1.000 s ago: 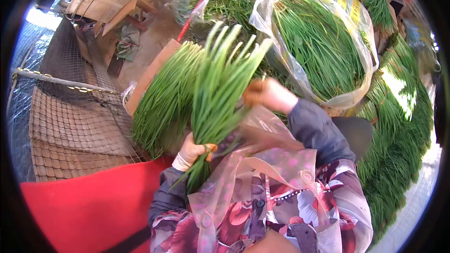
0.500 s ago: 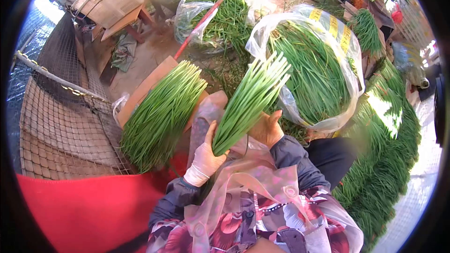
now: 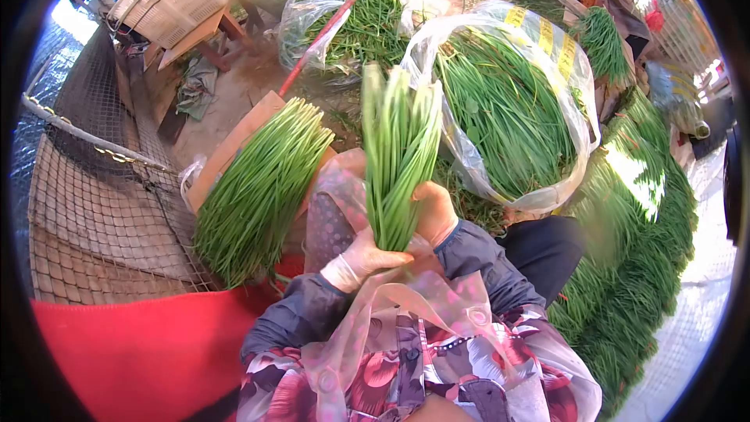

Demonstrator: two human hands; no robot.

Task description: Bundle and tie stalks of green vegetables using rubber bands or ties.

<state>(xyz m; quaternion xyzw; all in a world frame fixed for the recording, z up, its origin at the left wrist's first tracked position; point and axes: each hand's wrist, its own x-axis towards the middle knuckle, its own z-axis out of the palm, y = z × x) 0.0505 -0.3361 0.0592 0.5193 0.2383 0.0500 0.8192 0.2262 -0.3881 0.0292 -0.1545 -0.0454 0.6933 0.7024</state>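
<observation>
In the middle of the head view a bundle of long green stalks [image 3: 398, 164] stands upright, its pale ends up and fanned into two parts. My gloved left hand [image 3: 367, 259] is wrapped round the bundle's lower end. My right hand [image 3: 435, 212] lies against the bundle's right side, its fingers partly hidden behind the stalks. To the left, a larger pile of green stalks [image 3: 262, 191] rests on a tan board [image 3: 226, 158].
An open plastic bag [image 3: 587, 121] holds loose green stalks, with another bag [image 3: 293, 31] behind it. Rows of bundles [image 3: 625, 266] lie at right. A red stick [image 3: 312, 51], netting [image 3: 101, 211], a crate [image 3: 168, 0] and red cloth [image 3: 141, 352] are at left.
The bundle has turned from leaning right to upright, and its top has spread apart. My right hand has moved left against the bundle; my left hand has shifted slightly right.
</observation>
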